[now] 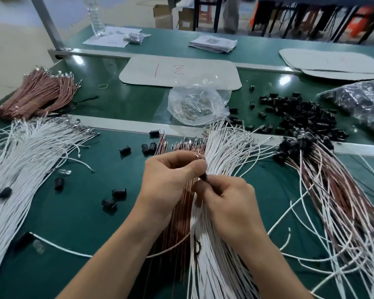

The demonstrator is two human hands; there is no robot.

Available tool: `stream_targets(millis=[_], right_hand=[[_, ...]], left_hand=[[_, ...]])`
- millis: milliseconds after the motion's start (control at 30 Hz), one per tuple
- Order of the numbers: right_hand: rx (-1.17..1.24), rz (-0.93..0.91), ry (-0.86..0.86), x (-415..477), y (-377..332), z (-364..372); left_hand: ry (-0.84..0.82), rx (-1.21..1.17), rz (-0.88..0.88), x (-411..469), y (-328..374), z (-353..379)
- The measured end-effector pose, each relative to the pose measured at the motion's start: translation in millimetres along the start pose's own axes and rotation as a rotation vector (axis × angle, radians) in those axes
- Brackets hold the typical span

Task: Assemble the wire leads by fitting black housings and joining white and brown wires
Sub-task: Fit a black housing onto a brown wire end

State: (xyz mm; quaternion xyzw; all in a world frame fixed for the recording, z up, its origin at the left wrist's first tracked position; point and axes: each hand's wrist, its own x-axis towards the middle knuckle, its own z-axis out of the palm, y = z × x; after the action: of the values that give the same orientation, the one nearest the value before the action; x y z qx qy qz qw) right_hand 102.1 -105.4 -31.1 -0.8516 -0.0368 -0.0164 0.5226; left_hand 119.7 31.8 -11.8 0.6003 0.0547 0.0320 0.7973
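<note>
Nearest you, a bundle of white wires runs up the middle of the green bench mat, with a bundle of brown wires just beside it on the left, both partly hidden by your forearms. Above them your two hands meet. Your right hand has its fingers curled, and its fingertips pinch a small black housing. Your left hand is likewise curled, thumb pressed toward the forefinger at the same housing; it appears to pinch a brown wire end there, though the contact point is too small to be certain.

To your left lies a second, wider spread of white wires, and loose black housings are scattered on the mat between it and your hands. To your right, finished leads of white and brown wire fan outward, their black-capped ends gathered near the metal rail.

Beyond the rail sit a clear plastic bag of small metal parts, a heap of black housings to its right, and a tied bundle of brown wires at far left. Behind them, a white card lies flat, and farthest back a clear bottle stands upright.
</note>
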Motion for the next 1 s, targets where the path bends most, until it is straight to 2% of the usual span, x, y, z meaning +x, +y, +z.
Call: stream_targets(millis=[200, 333, 467, 767, 1000], right_hand=[[0.227, -0.041, -0.046, 1.2, -0.4, 0.4], [0.362, -0.064, -0.096, 5.9, 5.5, -0.4], [0.472, -0.064, -0.141, 6.0, 9.1, -2.7], [0.467, 0.033, -0.074, 8.8, 5.5, -5.8], [0.429, 0.01, -0.003, 7.4, 5.4, -7.5]], left_hand=[[-0.087, -0.103, -0.119, 4.0, -3.9, -7.3], [-0.108, -0.064, 0.028, 6.2, -2.2, -8.0], [-0.115, -0.118, 0.051, 6.0, -3.5, -9.5], [-0.115, -0.138, 0.002, 4.6, 1.3, -8.3], [-0.049, -0.144, -0.046, 5.3, 1.8, -6.3]])
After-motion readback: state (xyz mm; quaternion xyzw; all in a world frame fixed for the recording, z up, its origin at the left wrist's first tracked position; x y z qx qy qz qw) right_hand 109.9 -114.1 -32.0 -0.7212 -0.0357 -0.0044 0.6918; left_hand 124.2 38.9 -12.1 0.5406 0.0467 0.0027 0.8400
